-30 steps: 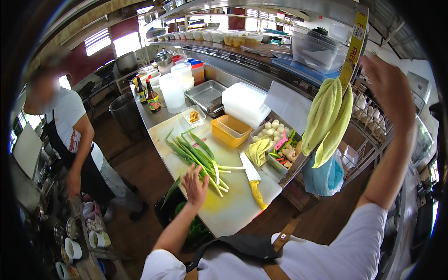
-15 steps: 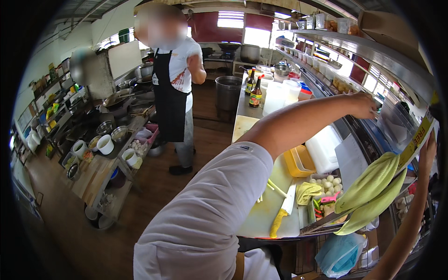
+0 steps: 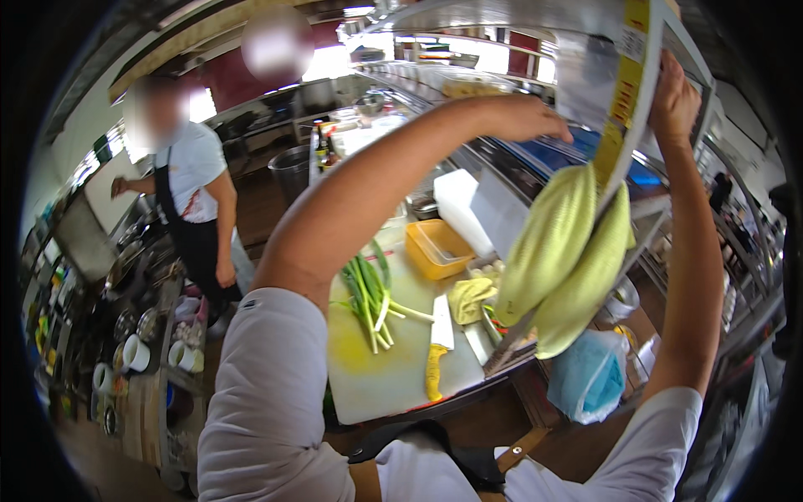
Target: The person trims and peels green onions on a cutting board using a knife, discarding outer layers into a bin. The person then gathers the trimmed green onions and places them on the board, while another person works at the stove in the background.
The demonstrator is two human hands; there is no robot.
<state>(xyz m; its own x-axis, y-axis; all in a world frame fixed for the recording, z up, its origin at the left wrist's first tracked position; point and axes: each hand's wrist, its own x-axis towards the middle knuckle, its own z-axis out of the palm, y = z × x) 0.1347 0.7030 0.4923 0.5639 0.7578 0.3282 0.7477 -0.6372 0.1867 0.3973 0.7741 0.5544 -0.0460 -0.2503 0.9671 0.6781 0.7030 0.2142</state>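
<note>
My left hand (image 3: pixel 531 119) reaches over the shelf with its fingers stretched out, near a clear plastic bin (image 3: pixel 585 88) and a blue flat item (image 3: pixel 544 152). It holds nothing that I can see. My right hand (image 3: pixel 676 99) is raised, its fingers curled against the upright metal shelf post (image 3: pixel 651 92); part of the grip is hidden. Below, a white cutting board (image 3: pixel 393 381) carries a bunch of spring onions (image 3: pixel 368 293) and a knife with a yellow handle (image 3: pixel 435 368). A pale green cloth (image 3: pixel 548 243) hangs from the rack beside the board.
A yellow tub (image 3: pixel 437 249) stands behind the board, with a crumpled yellow cloth (image 3: pixel 470 297) near it. A bag of blue stuff (image 3: pixel 590 376) hangs below the rack. On the left, a person in a black apron (image 3: pixel 188 201) stands by a worktable with white pots (image 3: pixel 135 353).
My view has turned to the right. The spring onions, mostly hidden by my left arm before, now show. My right hand appears higher along the post; the person's arm is lowered.
</note>
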